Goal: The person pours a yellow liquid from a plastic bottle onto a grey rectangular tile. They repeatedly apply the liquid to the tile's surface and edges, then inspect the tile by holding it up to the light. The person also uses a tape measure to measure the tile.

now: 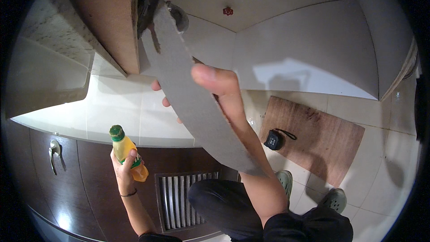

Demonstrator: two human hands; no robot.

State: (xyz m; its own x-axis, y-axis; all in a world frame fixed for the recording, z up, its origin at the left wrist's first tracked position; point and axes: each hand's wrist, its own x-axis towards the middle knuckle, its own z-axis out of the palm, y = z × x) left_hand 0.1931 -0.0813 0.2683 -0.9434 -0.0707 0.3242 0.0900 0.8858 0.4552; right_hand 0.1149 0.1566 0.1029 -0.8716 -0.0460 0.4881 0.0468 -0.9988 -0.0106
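Note:
In my left hand (122,169) is a small clear plastic bottle (124,147) with a green cap and yellow-orange liquid. My fingers wrap around it, and it leans slightly. My right hand (218,83) grips a long, flat grey strip of board (192,103), thumb on its face and fingertips showing past the far edge. The strip slants across the middle of the view, its upper end bearing a brown smear. That end lies in front of or against a dark, shiny object (152,4) beside the wooden panel edge; contact cannot be told.
On the tiled floor lies a brown wooden board (318,139) with a black tape measure (274,140) on it. A red valve knob (228,11) sits on the back wall. To the left are a wooden panel (107,13), a dark door (96,175) with a handle (54,149), and a louvred vent (183,197).

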